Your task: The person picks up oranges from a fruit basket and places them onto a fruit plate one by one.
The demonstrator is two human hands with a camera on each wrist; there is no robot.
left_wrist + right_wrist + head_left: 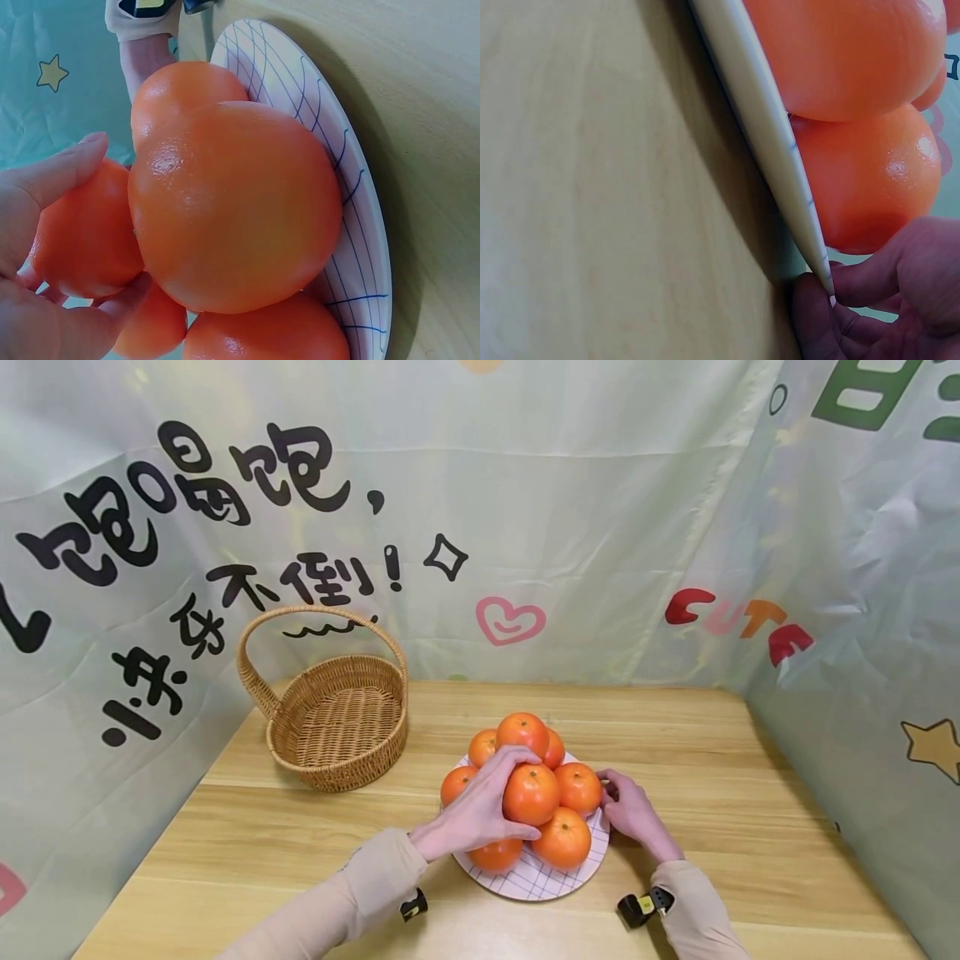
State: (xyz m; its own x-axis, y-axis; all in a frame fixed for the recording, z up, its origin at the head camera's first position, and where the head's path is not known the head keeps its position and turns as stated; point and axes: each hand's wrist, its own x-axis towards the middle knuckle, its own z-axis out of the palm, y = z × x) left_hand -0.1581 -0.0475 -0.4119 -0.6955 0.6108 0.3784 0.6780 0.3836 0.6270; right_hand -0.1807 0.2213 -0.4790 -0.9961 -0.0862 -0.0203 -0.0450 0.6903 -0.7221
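Note:
Several oranges are piled on a round white plate (536, 887) with a blue checked pattern. My left hand (480, 806) curls its thumb and fingers around an upper orange (532, 795), which rests against the others. The left wrist view also shows this held orange (84, 244), behind a larger-looking near orange (236, 206). At the plate's right side, my right hand (632, 810) pinches the rim. In the right wrist view, its thumb lies on the upper face and the fingers under the plate edge (761, 124). Another orange (877, 180) sits just above that pinch.
A wicker basket (337, 774) with a tall arched handle stands at the table's back left, nothing inside it. The wooden table (712, 777) meets printed cloth walls (585, 543) at the back and sides.

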